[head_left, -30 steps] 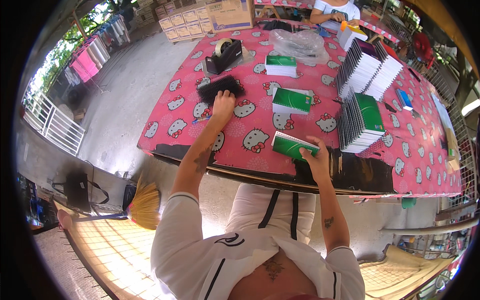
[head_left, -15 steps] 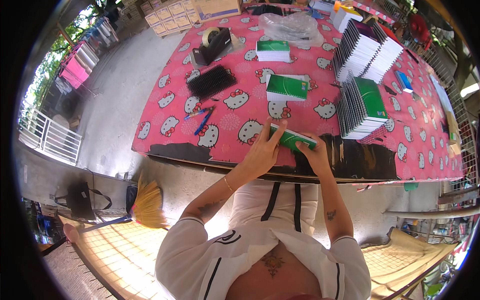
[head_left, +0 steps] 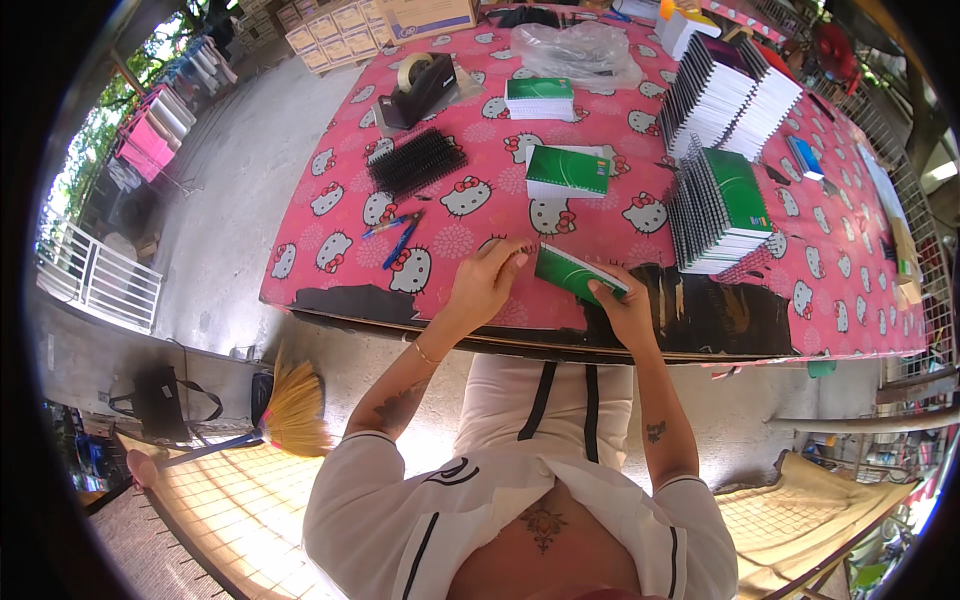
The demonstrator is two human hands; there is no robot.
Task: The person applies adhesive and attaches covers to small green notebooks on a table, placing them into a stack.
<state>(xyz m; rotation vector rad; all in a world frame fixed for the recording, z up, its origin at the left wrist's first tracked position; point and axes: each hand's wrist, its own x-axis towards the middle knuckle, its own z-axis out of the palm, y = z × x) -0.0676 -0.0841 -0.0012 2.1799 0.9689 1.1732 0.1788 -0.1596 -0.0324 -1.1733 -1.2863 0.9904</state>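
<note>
- The bench [head_left: 330, 262], under a pink cloth printed with white cartoon cats, stretches away from both hands; its near edge, just below them, is worn dark where the print has rubbed off.
- Far beyond the right hand stand tall fanned stacks of white-edged spiral-bound notebooks [head_left: 735, 90], their wire spines making a ridged dark line. A nearer stack with a green cover on top [head_left: 722, 212] sits just past that hand.
- Two low piles of green-covered pads [head_left: 566, 172] lie straight ahead of the hands, flat and square-cornered; a crumpled clear plastic bag [head_left: 575, 45] lies further off.
- Ahead of the left hand lies a bundle of black plastic binding combs [head_left: 417, 160], bristly and toothed, and beyond it a black tape dispenser [head_left: 420, 88] with a roll of pale tape.
- The left hand [head_left: 485, 285], a second ago stretched out to the combs, has now come back to the near edge and lies with fingers loosely curled beside the green notebook [head_left: 578, 275]; whether it carries a comb I cannot tell.
- That thin, glossy notebook is tilted, pinched at its near corner by the right hand [head_left: 625, 310], as it was before. Both hands meeting at it suggests the binding of this one is beginning.
- Two blue pens [head_left: 400, 235] lie just left of the left hand.
</note>
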